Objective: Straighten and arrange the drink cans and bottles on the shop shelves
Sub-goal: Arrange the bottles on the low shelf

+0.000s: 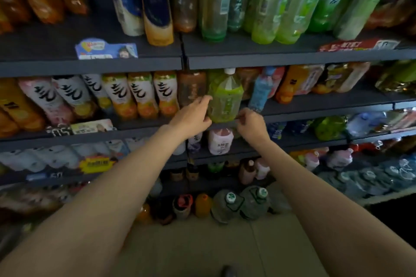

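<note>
The green tea bottle (225, 99) with the white cap stands at the front edge of the second shelf (315, 108), upright or close to it, just right of a brown tea bottle (191, 87) and left of a leaning blue-labelled bottle (261, 92). You have it between both hands. Your left hand (193, 114) is on its left flank, fingers curved round the side near the label. Your right hand (251, 122) is low at the bottle's right base; its fingers look curled in a pinch near the shelf lip, though blur keeps me from telling whether they clamp the bottle itself or only touch it.

To do this step well, I'd keep the base flat on the shelf and twist the bottle, not lift it, until the label faces out. Then slide it back so it lines up with the brown bottle beside it. Mind the blue-labelled bottle on the right: it tilts and may topple if nudged.

That shelf also holds a row of white-and-orange juice bottles (144, 96) to the left. The shelf above (135, 63) carries tall green bottles (290, 2) and navy-and-cream ones (155, 2). Below your wrists sits a pink bottle (220, 141), and large water jugs (252, 202) stand on the floor.
</note>
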